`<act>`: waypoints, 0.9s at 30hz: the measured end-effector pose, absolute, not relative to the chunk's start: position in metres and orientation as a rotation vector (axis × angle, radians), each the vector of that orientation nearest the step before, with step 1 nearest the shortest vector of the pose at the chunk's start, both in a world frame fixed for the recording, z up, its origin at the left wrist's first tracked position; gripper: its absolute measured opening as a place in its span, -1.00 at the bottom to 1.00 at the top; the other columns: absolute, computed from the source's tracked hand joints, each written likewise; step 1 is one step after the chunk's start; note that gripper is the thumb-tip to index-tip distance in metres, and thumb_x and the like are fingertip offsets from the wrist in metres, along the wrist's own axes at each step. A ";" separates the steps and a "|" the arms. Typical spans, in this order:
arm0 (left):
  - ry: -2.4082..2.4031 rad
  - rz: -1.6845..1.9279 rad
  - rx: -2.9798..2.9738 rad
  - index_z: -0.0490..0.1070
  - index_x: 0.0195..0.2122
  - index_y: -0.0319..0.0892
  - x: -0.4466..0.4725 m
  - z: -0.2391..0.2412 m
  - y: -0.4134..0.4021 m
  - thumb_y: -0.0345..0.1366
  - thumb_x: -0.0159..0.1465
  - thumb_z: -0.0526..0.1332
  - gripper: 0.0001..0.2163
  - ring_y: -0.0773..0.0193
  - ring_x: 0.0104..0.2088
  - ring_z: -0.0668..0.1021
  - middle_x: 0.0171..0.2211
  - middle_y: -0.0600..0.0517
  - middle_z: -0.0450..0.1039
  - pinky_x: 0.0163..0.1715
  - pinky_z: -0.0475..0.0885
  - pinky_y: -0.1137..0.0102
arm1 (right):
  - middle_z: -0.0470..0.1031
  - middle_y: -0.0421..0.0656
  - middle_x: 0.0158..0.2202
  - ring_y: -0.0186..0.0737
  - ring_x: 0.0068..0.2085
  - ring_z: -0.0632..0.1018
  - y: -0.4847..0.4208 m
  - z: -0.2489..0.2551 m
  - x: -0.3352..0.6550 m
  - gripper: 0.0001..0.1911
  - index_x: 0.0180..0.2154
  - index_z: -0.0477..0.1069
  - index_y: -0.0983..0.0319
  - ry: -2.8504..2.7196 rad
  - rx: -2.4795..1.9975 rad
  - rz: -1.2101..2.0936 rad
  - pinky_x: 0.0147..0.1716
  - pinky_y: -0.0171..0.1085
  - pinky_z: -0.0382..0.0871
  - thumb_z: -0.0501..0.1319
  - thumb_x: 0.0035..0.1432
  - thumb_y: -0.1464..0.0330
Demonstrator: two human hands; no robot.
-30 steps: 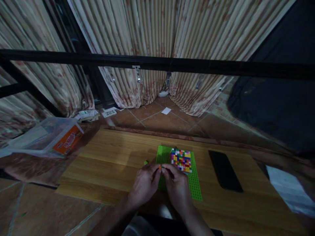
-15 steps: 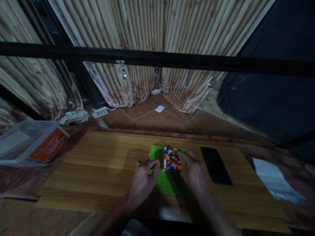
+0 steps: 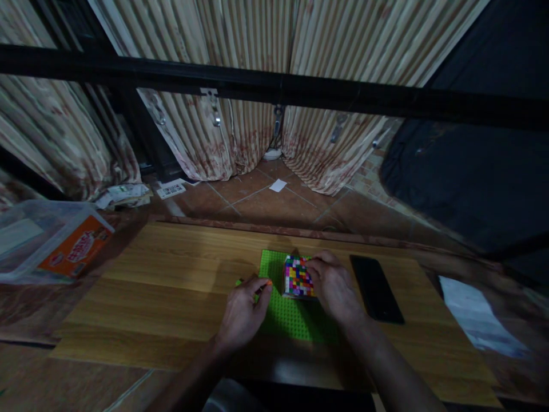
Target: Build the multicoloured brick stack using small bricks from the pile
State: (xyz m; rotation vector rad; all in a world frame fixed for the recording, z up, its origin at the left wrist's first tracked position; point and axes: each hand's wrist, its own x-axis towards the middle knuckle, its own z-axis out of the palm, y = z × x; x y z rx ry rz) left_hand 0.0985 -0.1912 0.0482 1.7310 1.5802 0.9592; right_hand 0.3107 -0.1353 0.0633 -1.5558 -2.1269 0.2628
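A block of many-coloured toy building bricks [image 3: 295,277] stands on a green studded baseplate [image 3: 285,320]. My left hand [image 3: 243,310] is left of the block, over the plate's left edge, with a small orange toy brick [image 3: 269,282] pinched between thumb and index finger. A bit of green shows behind that hand, too covered to make out. My right hand [image 3: 337,286] is closed, its fingertips touching or just above the block's upper right part. Whatever is between those fingertips is hidden. The hand also covers the block's right side.
The plate lies on a wooden table [image 3: 171,286]. A black phone-like slab [image 3: 377,289] lies right of my right hand. On the left stands a clear plastic box [image 3: 34,252] with an orange label. White paper [image 3: 476,315] lies beyond the table's right end. A dark bar [image 3: 240,86] crosses ahead.
My left hand has drawn slightly left, away from the block, still with the orange brick. My right fingertips have shifted a little up and left over the block's top. The camera view has tilted slightly.
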 end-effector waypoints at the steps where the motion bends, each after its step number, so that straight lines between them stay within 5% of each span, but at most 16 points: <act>1: 1.580 0.956 1.725 0.54 -0.23 -0.12 0.098 0.048 -0.191 -0.25 0.37 0.08 -0.78 0.27 -0.25 0.60 -0.27 0.03 0.60 -0.25 0.42 0.42 | 0.52 -0.09 -0.25 -0.13 -0.23 0.53 -0.134 0.065 0.311 -0.71 -0.38 0.53 0.18 -2.125 -1.548 0.279 -0.22 -0.21 0.40 0.06 0.26 0.43; 12: 1.565 0.947 1.665 0.54 -0.23 -0.13 0.095 0.052 -0.191 -0.22 0.37 0.08 -0.76 0.25 -0.21 0.60 -0.27 0.01 0.59 -0.22 0.43 0.42 | 0.54 -0.11 -0.29 -0.15 -0.24 0.54 -0.131 0.064 0.314 -0.74 -0.40 0.53 0.19 -2.129 -1.479 0.199 -0.21 -0.22 0.42 0.10 0.27 0.42; 22: 1.542 1.032 1.522 0.56 -0.21 -0.15 0.098 0.048 -0.190 -0.18 0.33 0.12 -0.75 0.25 -0.29 0.60 -0.30 0.00 0.61 -0.26 0.43 0.42 | 0.52 -0.06 -0.13 -0.08 -0.12 0.50 -0.151 0.026 0.315 -0.63 -0.10 0.57 0.16 -2.043 -1.339 0.033 -0.08 -0.15 0.46 -0.02 0.36 0.39; 27: 1.447 1.104 1.337 0.58 -0.22 -0.18 0.107 0.048 -0.189 -0.15 0.29 0.17 -0.73 0.26 -0.38 0.57 -0.38 0.01 0.59 -0.37 0.42 0.43 | 0.52 -0.05 -0.13 -0.07 -0.11 0.51 -0.150 0.027 0.316 -0.64 -0.09 0.58 0.16 -2.006 -1.337 0.087 -0.07 -0.09 0.49 0.01 0.36 0.35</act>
